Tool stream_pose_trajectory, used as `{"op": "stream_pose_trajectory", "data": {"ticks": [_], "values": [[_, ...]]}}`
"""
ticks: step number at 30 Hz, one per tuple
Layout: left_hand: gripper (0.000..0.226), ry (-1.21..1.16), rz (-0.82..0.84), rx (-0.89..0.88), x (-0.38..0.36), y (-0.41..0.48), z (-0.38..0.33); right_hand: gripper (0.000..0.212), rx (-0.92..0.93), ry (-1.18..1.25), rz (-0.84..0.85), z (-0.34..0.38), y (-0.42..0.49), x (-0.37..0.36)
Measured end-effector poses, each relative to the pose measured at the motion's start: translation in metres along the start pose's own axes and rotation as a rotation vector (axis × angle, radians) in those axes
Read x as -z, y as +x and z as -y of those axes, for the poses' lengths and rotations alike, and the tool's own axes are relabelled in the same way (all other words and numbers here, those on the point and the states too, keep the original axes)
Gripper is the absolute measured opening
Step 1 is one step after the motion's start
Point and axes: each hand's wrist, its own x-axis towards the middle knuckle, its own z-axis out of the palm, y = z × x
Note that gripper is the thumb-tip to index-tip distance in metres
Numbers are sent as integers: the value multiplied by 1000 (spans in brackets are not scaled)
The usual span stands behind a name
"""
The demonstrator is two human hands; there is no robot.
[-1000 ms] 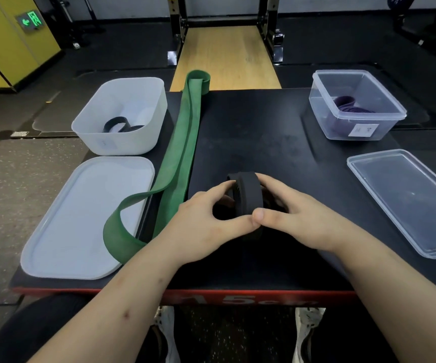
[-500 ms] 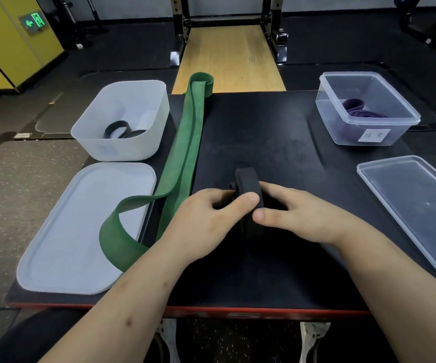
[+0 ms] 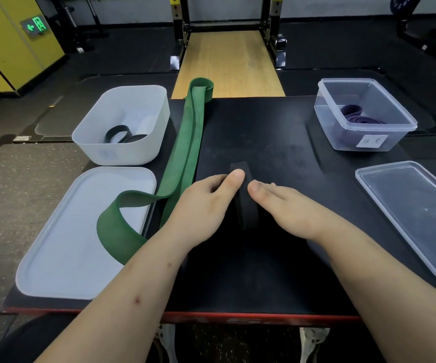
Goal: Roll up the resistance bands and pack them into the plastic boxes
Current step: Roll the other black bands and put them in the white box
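Observation:
A black resistance band, rolled into a thick coil, stands on edge at the middle of the black table. My left hand grips its left side with the thumb laid over the top. My right hand holds its right side, thumb against the coil. A long green band lies unrolled along the table's left part, its near end curling over a white lid. A white box at the back left holds rolled black bands. A clear box at the back right holds a rolled purple band.
The white lid lies at the front left, a clear lid at the right. The table's red front edge is close to my body. Beyond the table are a wooden platform and a rack.
The black roll has been turned further and drawn tighter between my hands. My left thumb has moved up over the top of the coil. The green band has not moved.

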Motion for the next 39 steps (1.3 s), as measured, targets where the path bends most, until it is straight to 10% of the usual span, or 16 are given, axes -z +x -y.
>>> {"op": "stream_pose_trajectory", "data": {"ticks": [11,16,21,39], "values": [[19,-392,71,5,-6,-20,9,116,111,34,-137,1,-1,4],[22,-161,141,-59,-1,-21,12,109,150,-214,-167,-1,-12,17],[75,270,121,-91,8,-17,22,125,116,-450,-91,-3,-14,7],[62,824,149,-338,-1,-18,35,114,93,-574,-102,-3,-14,-4]]}}
